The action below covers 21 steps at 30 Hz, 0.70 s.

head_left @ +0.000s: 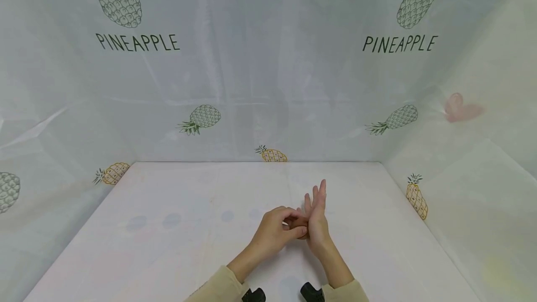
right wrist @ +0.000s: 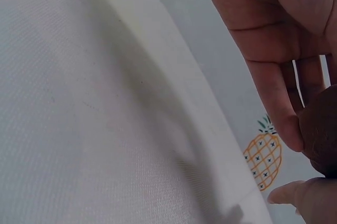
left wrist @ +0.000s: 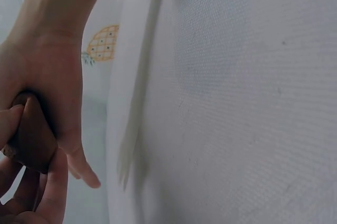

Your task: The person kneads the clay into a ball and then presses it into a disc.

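Observation:
Both hands meet above the middle of the white table (head_left: 168, 246). My left hand (head_left: 293, 224) has its fingers curled and pinches a small brown object (head_left: 299, 222) against the palm of my right hand (head_left: 315, 205). The right hand stands on edge, fingers straight and pointing away from me. In the left wrist view the brown object (left wrist: 31, 137) sits between my left fingertips (left wrist: 52, 192) and the right palm. The right wrist view shows the straight right fingers (right wrist: 274, 97) beside the brown object (right wrist: 322, 134). What the object is cannot be made out.
Plastic sheeting printed with pineapples (head_left: 201, 118) walls the table at the back and on both sides. Beige sleeves (head_left: 218, 288) cover both forearms. Dark wrist cameras (head_left: 312, 292) show at the bottom edge.

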Motion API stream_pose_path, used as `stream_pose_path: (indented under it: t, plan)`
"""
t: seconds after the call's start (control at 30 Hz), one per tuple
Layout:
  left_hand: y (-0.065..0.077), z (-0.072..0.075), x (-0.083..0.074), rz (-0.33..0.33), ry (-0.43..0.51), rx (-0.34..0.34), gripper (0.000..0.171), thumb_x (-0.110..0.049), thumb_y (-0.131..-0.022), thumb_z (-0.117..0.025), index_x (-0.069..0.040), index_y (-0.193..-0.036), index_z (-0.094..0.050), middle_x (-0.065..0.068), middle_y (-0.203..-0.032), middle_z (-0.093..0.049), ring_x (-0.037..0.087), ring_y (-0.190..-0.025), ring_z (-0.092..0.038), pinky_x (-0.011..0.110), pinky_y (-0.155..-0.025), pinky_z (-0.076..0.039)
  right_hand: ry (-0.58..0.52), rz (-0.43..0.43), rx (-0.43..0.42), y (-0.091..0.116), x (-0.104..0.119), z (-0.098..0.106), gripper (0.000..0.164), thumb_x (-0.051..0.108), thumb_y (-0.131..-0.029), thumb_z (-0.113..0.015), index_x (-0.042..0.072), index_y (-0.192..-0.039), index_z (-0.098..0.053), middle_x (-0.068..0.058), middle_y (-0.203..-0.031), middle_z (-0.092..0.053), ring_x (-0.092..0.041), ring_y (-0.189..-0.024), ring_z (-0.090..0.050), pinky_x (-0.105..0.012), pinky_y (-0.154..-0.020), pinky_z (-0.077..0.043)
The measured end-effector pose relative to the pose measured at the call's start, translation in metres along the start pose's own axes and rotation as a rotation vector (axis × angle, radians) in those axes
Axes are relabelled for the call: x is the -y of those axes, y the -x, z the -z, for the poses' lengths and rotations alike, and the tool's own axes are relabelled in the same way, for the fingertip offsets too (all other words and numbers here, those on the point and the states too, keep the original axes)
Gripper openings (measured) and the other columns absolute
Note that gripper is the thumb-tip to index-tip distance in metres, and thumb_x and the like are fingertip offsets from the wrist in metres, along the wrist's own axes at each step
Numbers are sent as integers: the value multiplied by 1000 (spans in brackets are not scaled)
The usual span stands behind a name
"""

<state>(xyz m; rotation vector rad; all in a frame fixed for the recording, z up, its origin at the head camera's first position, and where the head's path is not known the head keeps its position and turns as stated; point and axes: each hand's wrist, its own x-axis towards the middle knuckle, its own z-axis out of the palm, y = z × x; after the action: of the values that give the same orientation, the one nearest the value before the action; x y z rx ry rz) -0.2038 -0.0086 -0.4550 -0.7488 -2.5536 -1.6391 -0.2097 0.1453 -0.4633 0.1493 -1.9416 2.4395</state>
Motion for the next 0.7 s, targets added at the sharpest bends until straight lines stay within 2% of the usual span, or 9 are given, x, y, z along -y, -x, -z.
stream_pose_path:
  t: [0.17, 0.3, 0.43, 0.53, 0.63, 0.7]
  plan:
    - [-1, 1, 0, 10, -11, 23, 25, -24, -93, -85, -16, -116, -80, -3, -112, -73, 7, -101, -67, 20, -82, -58, 31, 3, -3, 0, -1, 1, 58, 69, -107, -2, 59, -159, 21, 4, -177, 20, -33, -165, 3, -60, -130, -13]
    - [-1, 3, 0, 14, -3, 48, 29, -27, -93, -86, -17, -119, -79, -3, -113, -71, 8, -103, -66, 20, -84, -58, 47, 17, -17, -1, -1, 2, 59, 68, -107, -2, 57, -160, 22, 3, -177, 19, -33, -165, 1, -58, -129, -19]
    - [-2, 3, 1, 11, 20, 61, 26, -21, -96, -81, -16, -122, -79, -2, -114, -70, 9, -106, -67, 18, -86, -58, 43, 13, -33, -2, -1, 4, 60, 69, -107, -3, 56, -161, 20, 3, -177, 18, -31, -165, 0, -55, -127, -26]
    - [-1, 2, 2, 19, 32, 61, 26, -16, -98, -76, -18, -124, -78, -4, -118, -71, 7, -108, -66, 18, -86, -58, 45, 16, -37, -2, -2, 5, 61, 67, -108, -4, 54, -163, 19, 2, -177, 17, -31, -165, -1, -55, -127, -26]
    - [0, 3, 3, 25, 51, 64, 28, -17, -99, -74, -20, -126, -78, -5, -122, -71, 7, -110, -67, 18, -86, -58, 54, 26, -38, -2, -2, 6, 61, 66, -109, -4, 51, -164, 18, 1, -177, 17, -32, -165, -3, -54, -127, -27]
    - [1, 4, 3, 19, 64, 64, 28, -20, -101, -73, -19, -128, -76, -4, -126, -71, 10, -112, -68, 20, -88, -59, 70, 30, -38, -2, -2, 6, 61, 65, -109, -4, 51, -164, 18, 0, -178, 16, -33, -165, -4, -49, -127, -30]
